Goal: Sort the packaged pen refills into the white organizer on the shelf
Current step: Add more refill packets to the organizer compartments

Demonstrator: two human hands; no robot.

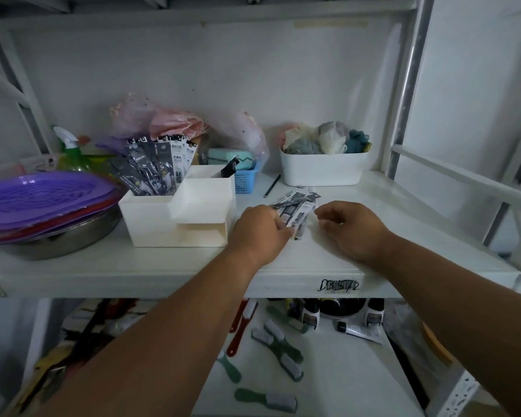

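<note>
A small pile of packaged pen refills [295, 206] lies on the white shelf [328, 260], right of the white organizer [178, 218]. My left hand [257, 231] grips the near end of the pile, fingers curled over the packs. My right hand [354, 228] rests on the shelf just right of the pile, fingers loosely curled, holding nothing. Several refill packs [157, 164] stand upright in the organizer's back left compartment; one dark pack [230, 168] leans in the back right compartment. The organizer's front tray holds nothing.
Purple and red plastic lids [39, 203] sit on a metal bowl at left. A white bin of cloths [324, 167] stands behind the pile, a pencil [272, 186] and small blue basket [245, 180] beside it. Brushes [275, 344] lie on the lower shelf.
</note>
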